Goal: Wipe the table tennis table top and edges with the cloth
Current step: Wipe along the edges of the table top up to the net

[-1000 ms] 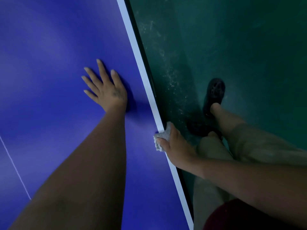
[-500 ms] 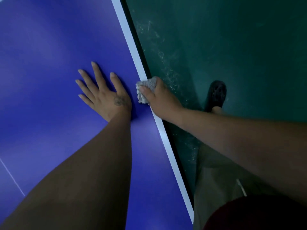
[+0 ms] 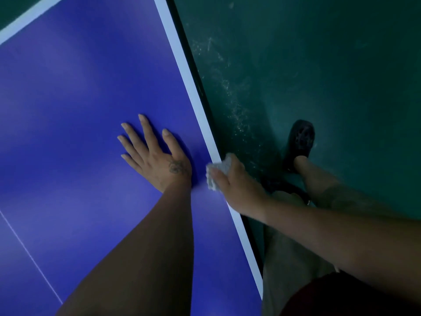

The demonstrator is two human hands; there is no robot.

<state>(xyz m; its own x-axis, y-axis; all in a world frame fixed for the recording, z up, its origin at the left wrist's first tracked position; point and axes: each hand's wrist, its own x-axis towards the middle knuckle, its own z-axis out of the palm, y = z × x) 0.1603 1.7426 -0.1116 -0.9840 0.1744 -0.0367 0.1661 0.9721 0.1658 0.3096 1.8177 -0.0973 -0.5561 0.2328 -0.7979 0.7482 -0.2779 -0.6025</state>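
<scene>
The cloth [image 3: 218,171] was bunched over the white side edge [image 3: 185,62] of the blue surface [image 3: 75,106], gripped by the right hand [image 3: 238,189]. The left hand [image 3: 157,160] lay flat on the surface, fingers spread, just beside it. Judged step: edge wiping. The next stroke would call for steady pressure, with the cloth wrapped over the edge

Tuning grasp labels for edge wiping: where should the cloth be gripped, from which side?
Grip the cloth at its bunched middle, from the floor side across the white edge stripe, as the right hand does: thumb on the tabletop side, fingers over the outer side. The wad straddles that edge.
</scene>
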